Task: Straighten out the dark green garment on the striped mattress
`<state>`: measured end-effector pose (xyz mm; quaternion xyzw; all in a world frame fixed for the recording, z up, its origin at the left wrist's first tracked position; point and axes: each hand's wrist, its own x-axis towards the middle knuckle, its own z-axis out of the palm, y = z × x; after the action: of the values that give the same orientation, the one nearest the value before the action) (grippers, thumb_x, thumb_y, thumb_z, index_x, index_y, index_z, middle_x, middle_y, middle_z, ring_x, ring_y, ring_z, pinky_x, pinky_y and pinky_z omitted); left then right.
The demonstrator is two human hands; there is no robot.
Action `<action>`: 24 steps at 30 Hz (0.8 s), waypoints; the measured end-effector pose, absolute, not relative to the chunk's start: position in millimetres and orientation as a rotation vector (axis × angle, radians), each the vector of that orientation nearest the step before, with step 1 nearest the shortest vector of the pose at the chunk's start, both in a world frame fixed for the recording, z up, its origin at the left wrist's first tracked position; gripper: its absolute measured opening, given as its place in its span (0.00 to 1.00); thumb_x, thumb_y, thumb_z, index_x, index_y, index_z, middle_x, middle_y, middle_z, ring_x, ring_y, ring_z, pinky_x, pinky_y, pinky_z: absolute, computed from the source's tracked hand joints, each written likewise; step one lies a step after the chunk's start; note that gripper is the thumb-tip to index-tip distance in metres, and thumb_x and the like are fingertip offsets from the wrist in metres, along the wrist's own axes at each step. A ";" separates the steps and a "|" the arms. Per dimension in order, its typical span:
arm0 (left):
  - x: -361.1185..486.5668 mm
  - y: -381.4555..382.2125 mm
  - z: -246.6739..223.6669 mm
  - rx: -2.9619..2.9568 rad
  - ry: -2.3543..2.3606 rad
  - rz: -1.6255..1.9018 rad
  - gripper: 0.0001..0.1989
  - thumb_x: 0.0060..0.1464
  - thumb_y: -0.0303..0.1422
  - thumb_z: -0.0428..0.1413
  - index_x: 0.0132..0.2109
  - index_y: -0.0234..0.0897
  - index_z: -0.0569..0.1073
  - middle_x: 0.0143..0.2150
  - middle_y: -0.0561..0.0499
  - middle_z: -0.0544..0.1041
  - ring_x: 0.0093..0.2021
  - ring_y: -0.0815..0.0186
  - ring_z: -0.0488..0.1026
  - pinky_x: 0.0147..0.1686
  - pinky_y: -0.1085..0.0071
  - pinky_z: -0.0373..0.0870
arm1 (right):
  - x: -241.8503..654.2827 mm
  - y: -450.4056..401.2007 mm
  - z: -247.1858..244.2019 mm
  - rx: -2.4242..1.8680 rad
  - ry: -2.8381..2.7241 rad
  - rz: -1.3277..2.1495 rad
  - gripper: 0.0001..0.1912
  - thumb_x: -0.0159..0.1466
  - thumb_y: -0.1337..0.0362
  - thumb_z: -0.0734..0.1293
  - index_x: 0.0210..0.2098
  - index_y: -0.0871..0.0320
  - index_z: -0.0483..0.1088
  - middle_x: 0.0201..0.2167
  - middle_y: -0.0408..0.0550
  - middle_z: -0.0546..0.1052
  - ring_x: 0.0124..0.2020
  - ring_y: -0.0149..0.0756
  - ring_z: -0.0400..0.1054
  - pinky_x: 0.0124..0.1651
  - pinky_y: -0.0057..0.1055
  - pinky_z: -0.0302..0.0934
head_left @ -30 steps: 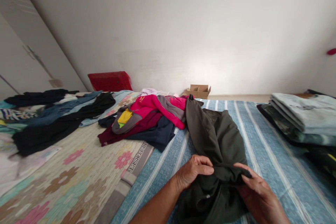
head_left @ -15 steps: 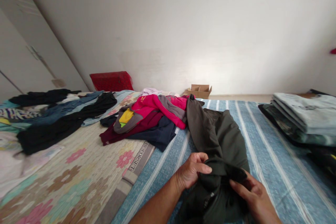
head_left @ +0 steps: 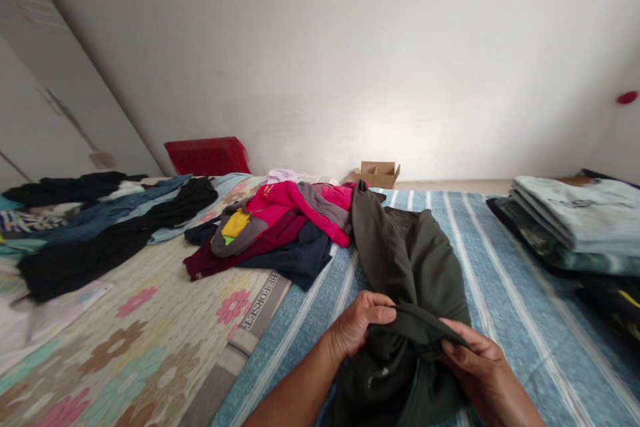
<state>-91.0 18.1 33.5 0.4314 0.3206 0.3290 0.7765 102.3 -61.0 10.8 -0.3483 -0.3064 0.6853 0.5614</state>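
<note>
A dark olive garment [head_left: 435, 260] lies lengthwise on the blue striped cover, its near part bunched up. One long, narrow, sleeve-like part of it stretches away toward the pile of clothes; I cannot tell exactly what kind of garment it is. My left hand [head_left: 363, 323] pinches a folded edge of the cloth between thumb and fingers. At the other end of that same edge, my right hand [head_left: 475, 353] grips it, so the edge spans the two hands. Small white marks show on the dark cloth below.
Crimson, grey and navy clothes [head_left: 280, 207] are heaped left of the garment. Folded clothes [head_left: 575, 213] are stacked at right. Dark and denim clothes [head_left: 130, 227] spread over the floral cover [head_left: 165, 320]. By the wall stand a cardboard box [head_left: 379, 175] and a red object [head_left: 207, 157].
Both hands have kept hold of the olive garment. Its edge, folded over before, is now drawn out into a straighter band between them. The view has shifted slightly to the right.
</note>
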 end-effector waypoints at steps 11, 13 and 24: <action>-91.3 20.1 37.0 0.885 0.636 0.763 0.21 0.35 0.41 0.64 0.15 0.35 0.61 0.13 0.59 0.59 0.15 0.78 0.51 0.17 0.76 0.43 | 97.7 -61.8 15.8 -0.582 -0.617 1.721 0.19 0.55 0.61 0.70 0.47 0.55 0.72 0.40 0.53 0.76 0.42 0.42 0.70 0.45 0.37 0.63; -90.6 20.6 36.3 0.887 0.668 0.758 0.20 0.35 0.41 0.64 0.15 0.34 0.63 0.13 0.58 0.60 0.15 0.77 0.52 0.18 0.76 0.45 | 97.8 -61.0 16.6 -0.558 -0.606 1.734 0.19 0.56 0.61 0.69 0.48 0.55 0.71 0.41 0.53 0.76 0.43 0.43 0.70 0.45 0.38 0.63; -95.1 21.6 30.5 1.048 0.805 0.747 0.18 0.42 0.40 0.61 0.16 0.35 0.65 0.15 0.58 0.59 0.17 0.75 0.52 0.20 0.74 0.46 | 96.9 -60.2 20.1 -0.586 -0.624 1.717 0.21 0.57 0.59 0.69 0.48 0.58 0.70 0.46 0.53 0.74 0.43 0.40 0.69 0.47 0.32 0.60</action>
<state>-95.1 21.6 30.5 0.4751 0.3651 0.3388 0.7254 96.9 -60.2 20.1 -0.2500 -0.2661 0.7329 0.5741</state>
